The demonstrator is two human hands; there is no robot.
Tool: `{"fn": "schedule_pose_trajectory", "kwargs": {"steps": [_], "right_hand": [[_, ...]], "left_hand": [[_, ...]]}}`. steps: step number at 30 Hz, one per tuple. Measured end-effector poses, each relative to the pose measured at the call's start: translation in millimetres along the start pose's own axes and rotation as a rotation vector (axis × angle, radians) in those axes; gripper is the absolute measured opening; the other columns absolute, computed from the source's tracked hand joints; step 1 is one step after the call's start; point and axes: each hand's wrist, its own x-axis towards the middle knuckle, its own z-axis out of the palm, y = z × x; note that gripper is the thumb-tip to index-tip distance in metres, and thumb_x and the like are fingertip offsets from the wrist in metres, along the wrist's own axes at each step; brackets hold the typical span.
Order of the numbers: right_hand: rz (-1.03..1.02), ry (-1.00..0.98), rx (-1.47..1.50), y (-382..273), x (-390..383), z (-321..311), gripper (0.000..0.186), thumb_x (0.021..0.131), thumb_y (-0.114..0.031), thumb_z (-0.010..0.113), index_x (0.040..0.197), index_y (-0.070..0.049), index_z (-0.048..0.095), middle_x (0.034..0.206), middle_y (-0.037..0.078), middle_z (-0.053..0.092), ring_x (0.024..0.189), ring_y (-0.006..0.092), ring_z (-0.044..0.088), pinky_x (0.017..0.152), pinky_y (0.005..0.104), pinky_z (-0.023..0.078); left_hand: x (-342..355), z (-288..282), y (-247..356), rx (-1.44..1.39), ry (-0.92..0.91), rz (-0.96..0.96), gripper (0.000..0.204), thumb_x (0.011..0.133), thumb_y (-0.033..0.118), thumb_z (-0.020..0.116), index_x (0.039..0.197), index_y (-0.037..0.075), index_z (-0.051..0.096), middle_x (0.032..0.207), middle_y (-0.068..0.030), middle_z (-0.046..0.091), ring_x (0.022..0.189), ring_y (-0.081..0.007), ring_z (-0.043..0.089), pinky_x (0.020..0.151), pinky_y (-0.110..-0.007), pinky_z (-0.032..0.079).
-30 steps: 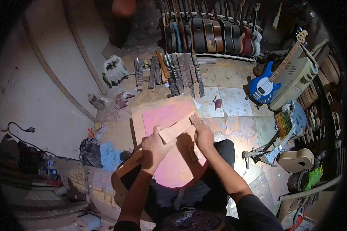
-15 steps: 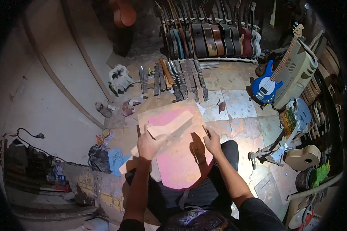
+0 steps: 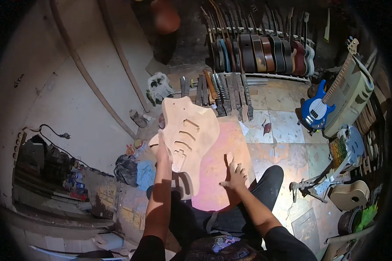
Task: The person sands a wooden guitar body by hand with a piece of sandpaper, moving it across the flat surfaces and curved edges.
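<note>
An unpainted, pale wooden electric guitar body (image 3: 202,130) is tilted up over the left side of a pink-stained board (image 3: 220,152). Routed slots and a few holes show on its face. My left hand (image 3: 162,150) grips the body along its left edge, the fingers partly hidden behind it. Lower down, a curved cutaway horn of the body reaches toward my lap. Apart from the guitar body, my right hand (image 3: 236,177) is spread over the right part of the board, fingers apart, with nothing visible in it. The board rests across my legs.
Several loose guitar necks (image 3: 222,89) lie on the floor ahead, before a rack of guitars (image 3: 261,54). On the right are a blue bass guitar (image 3: 315,108), a metal stand (image 3: 307,187) and an acoustic guitar body (image 3: 350,195). Blue cloth (image 3: 145,175) and a black bag (image 3: 126,170) lie left.
The guitar body has been turned from a low slant to face me broadside, held by my left hand. My right hand has left the board's right edge and spread open. The view has shifted left.
</note>
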Motion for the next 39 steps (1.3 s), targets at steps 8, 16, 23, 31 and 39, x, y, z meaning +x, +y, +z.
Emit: {"fn": "schedule_pose_trajectory", "kwargs": {"steps": [8, 16, 23, 31, 39], "right_hand": [[0.046, 0.159, -0.101, -8, 34, 3, 0.133, 0.07, -0.061, 0.092, 0.172, -0.024, 0.015, 0.176, 0.028, 0.012, 0.158, 0.0528, 0.025, 0.115, 0.0838, 0.024], [0.081, 0.171, -0.015, -23, 100, -11, 0.132, 0.072, -0.059, 0.091, 0.173, -0.02, 0.014, 0.175, 0.029, 0.013, 0.157, 0.0538, 0.022, 0.114, 0.0848, 0.021], [0.065, 0.048, -0.043, -31, 111, -25, 0.115, 0.085, -0.039, 0.087, 0.173, -0.021, 0.014, 0.175, 0.028, 0.01, 0.16, 0.052, 0.017, 0.117, 0.0826, 0.02], [-0.149, -0.071, 0.411, 56, 97, -94, 0.098, 0.089, -0.015, 0.076, 0.172, -0.023, 0.024, 0.17, 0.035, 0.023, 0.153, 0.0531, 0.035, 0.123, 0.0471, 0.04], [0.69, 0.364, 0.755, 266, -157, -107, 0.049, 0.098, -0.013, 0.071, 0.142, 0.006, 0.061, 0.105, 0.015, 0.074, 0.079, 0.0133, 0.063, 0.072, 0.03, 0.054]], "left_hand": [[28, -17, -115, 0.103, -0.076, -0.473, 0.075, 0.097, 0.073, 0.064, 0.134, 0.008, 0.067, 0.125, -0.0119, 0.07, 0.116, -0.0263, 0.066, 0.091, -0.046, 0.059], [36, -64, -249, 0.442, -0.181, 0.093, 0.061, 0.101, 0.057, 0.069, 0.14, 0.012, 0.058, 0.118, -0.0068, 0.067, 0.099, -0.0226, 0.066, 0.077, -0.038, 0.059], [-12, -115, -263, -0.225, 0.07, -0.77, 0.055, 0.104, 0.042, 0.072, 0.147, 0.014, 0.053, 0.108, -0.0016, 0.064, 0.094, -0.0139, 0.065, 0.081, -0.03, 0.058], [-54, -53, -156, 0.301, 0.123, -1.063, 0.063, 0.102, 0.054, 0.07, 0.144, 0.009, 0.056, 0.132, -0.0115, 0.068, 0.13, -0.029, 0.062, 0.112, -0.049, 0.046], [-53, -89, -79, 0.519, -0.134, -1.034, 0.055, 0.099, 0.048, 0.076, 0.129, 0.003, 0.066, 0.116, -0.0106, 0.073, 0.099, -0.0214, 0.072, 0.08, -0.036, 0.058]]}}
